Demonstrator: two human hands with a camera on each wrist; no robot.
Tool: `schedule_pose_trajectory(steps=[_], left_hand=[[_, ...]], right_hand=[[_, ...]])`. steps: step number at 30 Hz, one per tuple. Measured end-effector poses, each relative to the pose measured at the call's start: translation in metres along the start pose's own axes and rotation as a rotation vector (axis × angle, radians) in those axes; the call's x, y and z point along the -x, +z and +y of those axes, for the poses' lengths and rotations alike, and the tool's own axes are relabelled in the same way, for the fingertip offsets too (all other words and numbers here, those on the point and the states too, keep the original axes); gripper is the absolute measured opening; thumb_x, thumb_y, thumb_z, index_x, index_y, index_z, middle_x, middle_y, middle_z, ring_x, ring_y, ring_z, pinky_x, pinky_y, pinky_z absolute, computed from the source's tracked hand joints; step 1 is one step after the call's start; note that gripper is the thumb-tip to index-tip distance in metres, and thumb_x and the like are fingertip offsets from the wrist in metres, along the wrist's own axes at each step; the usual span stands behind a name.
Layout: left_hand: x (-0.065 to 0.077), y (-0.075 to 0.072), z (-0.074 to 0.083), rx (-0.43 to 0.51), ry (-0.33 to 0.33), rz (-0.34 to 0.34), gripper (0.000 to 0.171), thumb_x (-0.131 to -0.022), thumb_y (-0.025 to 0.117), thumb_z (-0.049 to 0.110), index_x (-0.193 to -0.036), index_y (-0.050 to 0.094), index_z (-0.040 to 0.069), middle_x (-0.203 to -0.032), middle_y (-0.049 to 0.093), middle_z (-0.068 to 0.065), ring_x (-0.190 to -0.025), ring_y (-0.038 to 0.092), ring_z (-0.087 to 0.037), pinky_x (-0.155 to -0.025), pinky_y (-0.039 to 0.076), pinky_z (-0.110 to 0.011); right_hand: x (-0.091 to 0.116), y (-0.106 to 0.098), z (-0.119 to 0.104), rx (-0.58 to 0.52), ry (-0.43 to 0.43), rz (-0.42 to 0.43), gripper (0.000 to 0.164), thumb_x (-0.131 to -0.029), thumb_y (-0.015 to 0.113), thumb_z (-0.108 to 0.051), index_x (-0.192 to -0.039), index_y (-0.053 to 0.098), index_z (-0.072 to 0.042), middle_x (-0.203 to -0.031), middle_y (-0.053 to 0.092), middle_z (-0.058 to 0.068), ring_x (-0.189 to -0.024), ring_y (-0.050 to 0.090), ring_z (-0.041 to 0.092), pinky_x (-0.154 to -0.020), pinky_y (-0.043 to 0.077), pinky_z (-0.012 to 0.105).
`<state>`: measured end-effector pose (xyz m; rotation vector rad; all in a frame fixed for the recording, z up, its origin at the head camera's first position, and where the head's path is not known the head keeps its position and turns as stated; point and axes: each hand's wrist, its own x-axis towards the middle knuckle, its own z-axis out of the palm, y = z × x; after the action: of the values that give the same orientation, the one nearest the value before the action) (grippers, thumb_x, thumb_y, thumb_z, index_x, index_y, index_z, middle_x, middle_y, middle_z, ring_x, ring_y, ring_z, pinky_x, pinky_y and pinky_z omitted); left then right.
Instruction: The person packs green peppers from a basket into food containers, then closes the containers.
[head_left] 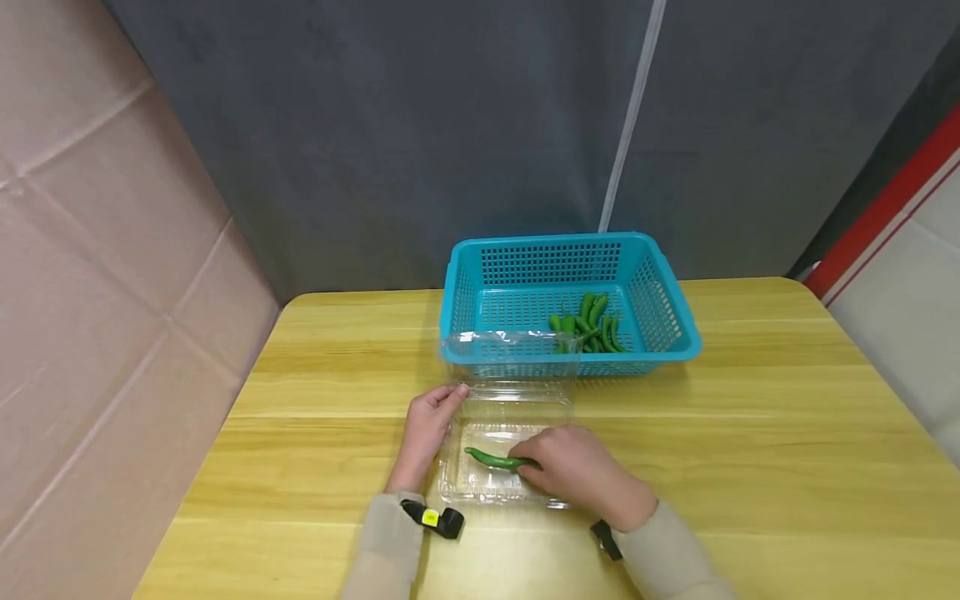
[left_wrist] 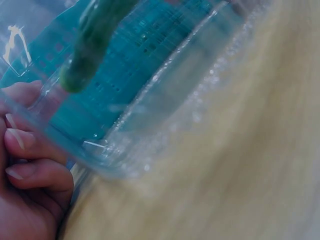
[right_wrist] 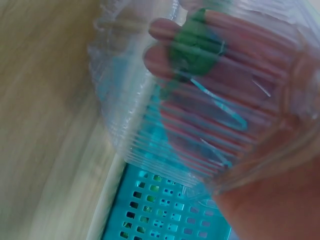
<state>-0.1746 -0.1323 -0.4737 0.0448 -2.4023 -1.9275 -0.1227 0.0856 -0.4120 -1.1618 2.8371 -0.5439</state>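
A clear plastic clamshell box (head_left: 480,492) lies on the table with its lid raised and leaning toward the basket. At the box's left edge, near the hinge, my left hand (head_left: 429,425) pinches the plastic between thumb and curled fingers. My right hand (head_left: 566,467) is inside the box and grips one end of a green chili pepper (head_left: 487,458). The pepper's free end points left, over the box floor. In the right wrist view the pepper (right_wrist: 195,47) and fingers show blurred through the clear wall. The left wrist view shows the pepper's tip (left_wrist: 75,80) through the plastic.
Behind the box stands a blue plastic basket (head_left: 678,346) holding several green peppers (head_left: 592,312), mostly at its front right. The lid overlaps the basket's front rim in view. A wooden table (head_left: 315,467) lies beneath, with a dark grey panel (head_left: 375,150) behind it.
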Motion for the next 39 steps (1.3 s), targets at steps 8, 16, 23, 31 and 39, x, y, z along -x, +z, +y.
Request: schedule_pose_trajectory(steps=[8, 16, 23, 31, 39], left_hand=[[0.0, -0.001, -0.001, -0.011, -0.011, -0.01, 0.039, -0.078, 0.058, 0.054, -0.088, 0.069, 0.019, -0.063, 0.057, -0.009, -0.037, 0.032, -0.007, -0.032, 0.027, -0.022], [0.004, -0.003, 0.013, 0.004, -0.047, -0.039, 0.031, -0.084, 0.058, 0.042, -0.092, 0.069, 0.014, -0.069, 0.06, -0.014, -0.036, 0.032, -0.005, -0.033, 0.028, -0.02], [0.015, -0.004, 0.033, -0.002, -0.057, -0.037, 0.024, -0.088, 0.057, 0.03, -0.092, 0.068, 0.01, -0.059, 0.048, -0.023, -0.034, 0.03, -0.005, -0.032, 0.027, -0.019], [0.015, -0.005, 0.036, -0.02, -0.042, -0.046, 0.023, -0.089, 0.056, 0.03, -0.093, 0.068, 0.012, -0.054, 0.046, -0.01, -0.037, 0.031, -0.004, -0.033, 0.027, -0.016], [0.014, -0.004, 0.036, -0.008, -0.041, -0.047, 0.022, -0.088, 0.056, 0.031, -0.092, 0.068, 0.012, -0.054, 0.044, -0.004, -0.037, 0.031, -0.005, -0.033, 0.027, -0.016]], right_hand=[[0.002, -0.001, -0.003, 0.015, 0.003, -0.013, 0.01, -0.078, 0.066, -0.02, -0.087, 0.069, -0.022, -0.077, 0.06, -0.014, -0.063, 0.052, 0.0, -0.053, 0.043, 0.024], [0.003, 0.0, -0.003, 0.036, -0.004, -0.018, 0.012, -0.075, 0.068, -0.021, -0.087, 0.07, -0.021, -0.074, 0.054, -0.012, -0.054, 0.04, 0.0, -0.049, 0.037, 0.02], [0.004, 0.002, -0.004, 0.044, -0.016, -0.049, 0.008, -0.073, 0.071, -0.022, -0.081, 0.07, -0.022, -0.069, 0.052, -0.013, -0.053, 0.038, 0.0, -0.053, 0.036, 0.023], [0.002, 0.002, -0.002, 0.011, -0.016, -0.059, 0.007, -0.071, 0.073, -0.02, -0.076, 0.068, -0.022, -0.067, 0.055, -0.017, -0.055, 0.044, -0.002, -0.054, 0.039, 0.024], [0.002, 0.001, -0.002, -0.003, -0.026, -0.079, 0.003, -0.075, 0.07, -0.024, -0.078, 0.071, -0.024, -0.066, 0.054, -0.019, -0.057, 0.045, -0.004, -0.056, 0.041, 0.023]])
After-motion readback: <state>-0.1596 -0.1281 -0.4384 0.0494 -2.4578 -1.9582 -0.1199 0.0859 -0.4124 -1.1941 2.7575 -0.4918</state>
